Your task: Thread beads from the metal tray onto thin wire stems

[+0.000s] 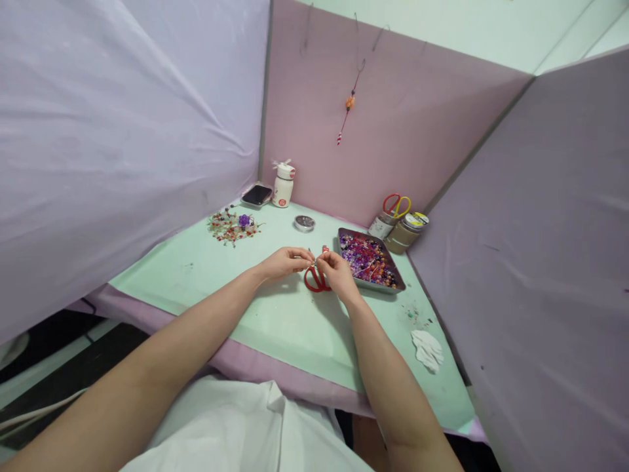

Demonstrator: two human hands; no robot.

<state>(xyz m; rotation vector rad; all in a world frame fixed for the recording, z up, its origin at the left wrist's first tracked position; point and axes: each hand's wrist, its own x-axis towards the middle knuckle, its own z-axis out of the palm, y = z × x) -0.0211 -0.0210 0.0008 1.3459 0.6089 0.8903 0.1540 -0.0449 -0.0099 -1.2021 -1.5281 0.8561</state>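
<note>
Pinching one small piece (315, 261) between them, the left hand (285, 262) and the right hand (338, 271) meet with their fingers (301, 255) bent and the tips pressed nearly together; the piece is too small to be identified. Just below the fingers, one pair of scissors with red handles (313, 280) lies on the worktop (275, 321).

Near, to the right of the fingers, is one metal tray (378, 287), its bottom covered with many loose beads (363, 252), purple, red, orange and dark; they are too many to count. Beyond the fingers stands one round container (304, 223), whose content I cannot tell. Farther, to the right, one can (380, 227) holds scissors with red and yellow handles (399, 204), touching or just beside one jar (401, 237).

To the far left of the fingers lies one heap of beaded pieces (230, 229) with one purple cluster (244, 221). Behind it are one white bottle (283, 189) and one phone (257, 194) in a shallow tray (253, 205).
</note>
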